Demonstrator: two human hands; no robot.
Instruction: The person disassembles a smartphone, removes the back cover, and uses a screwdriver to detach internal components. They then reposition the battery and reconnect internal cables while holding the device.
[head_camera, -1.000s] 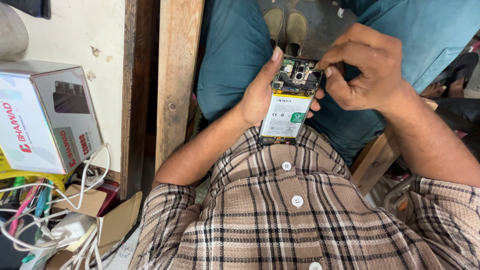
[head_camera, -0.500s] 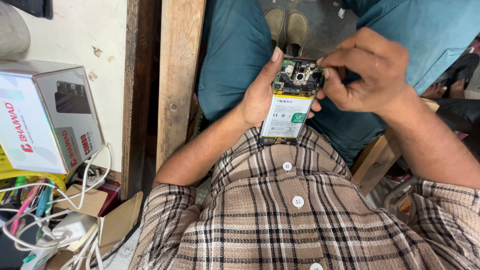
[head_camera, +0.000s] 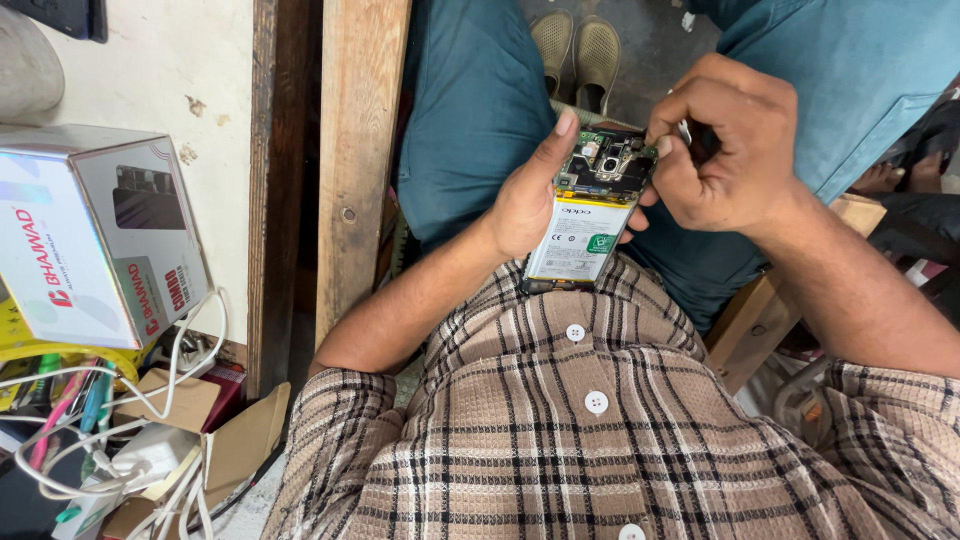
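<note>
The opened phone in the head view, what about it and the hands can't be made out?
1. Head view: what the right hand pinches over the opened phone is hidden by its curled fingers; only a small metal glint shows.
2. The phone's underside and left edge are covered by the left hand.
3. The parts on its circuit board are too small to tell apart.
4. The phone's lower end is partly hidden behind the plaid shirt.
</note>
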